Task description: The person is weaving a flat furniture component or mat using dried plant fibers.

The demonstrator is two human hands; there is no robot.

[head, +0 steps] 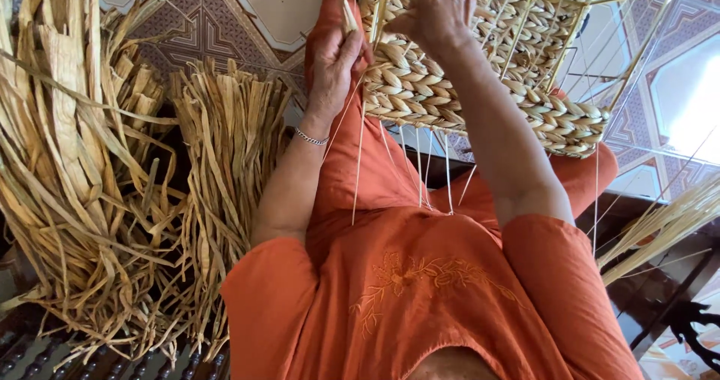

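Observation:
A half-woven basket (480, 88) of thick braided straw rests on my lap, with pale upright ribs poking out of its weave. My left hand (336, 64) pinches a thin straw strand at the basket's left edge; a silver bracelet sits on that wrist. My right hand (435, 13) is closed over the top rows of the weave, fingers curled around a strand there. Thin loose strands (358, 163) hang down from the basket over my orange clothing (405, 275).
Large bundles of dried straw strips (97, 170) lie piled at the left. More pale straw stalks (660, 226) stick in from the right. A patterned tile floor (225, 13) shows beyond, and dark wooden furniture (675, 290) runs along the lower right.

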